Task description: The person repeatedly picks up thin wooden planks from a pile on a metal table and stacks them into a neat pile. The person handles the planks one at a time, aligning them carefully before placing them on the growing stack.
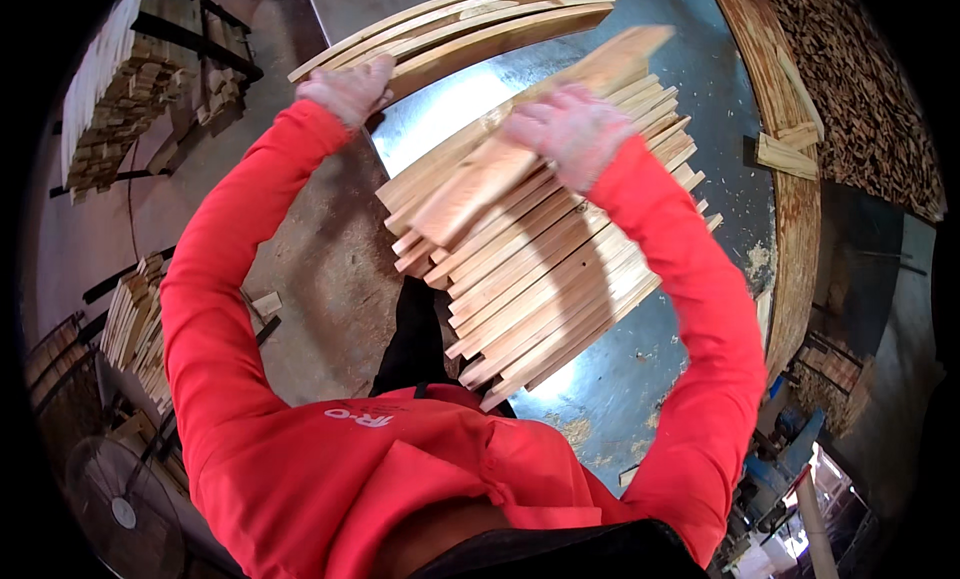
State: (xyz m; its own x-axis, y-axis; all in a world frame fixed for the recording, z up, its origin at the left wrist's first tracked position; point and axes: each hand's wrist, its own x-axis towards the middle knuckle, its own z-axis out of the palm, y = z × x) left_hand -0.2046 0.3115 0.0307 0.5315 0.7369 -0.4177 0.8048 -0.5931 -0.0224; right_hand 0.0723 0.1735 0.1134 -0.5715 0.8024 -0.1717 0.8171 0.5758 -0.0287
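Observation:
My left hand (pixel 352 91), in a pale glove, is closed round the near-left end of a few long wooden boards (pixel 480 29) at the far edge of the metal table (pixel 660 379). In my right hand (pixel 570 134), also gloved, is a single wooden board (pixel 465 199), gripped near its middle and tilted over the others. It is slightly blurred. Below it a row of light wooden strips (pixel 560 269) lies side by side on the table, their ends uneven. My right arm casts a shadow across them.
Stacked lumber (pixel 130 89) stands at the far left, with a smaller stack (pixel 140 329) nearer. A long weathered plank (pixel 790 229) runs along the table's right side, short offcuts (pixel 787 156) on it. Beyond lies a large wood pile (pixel 865 79). A fan (pixel 123 512) stands at lower left.

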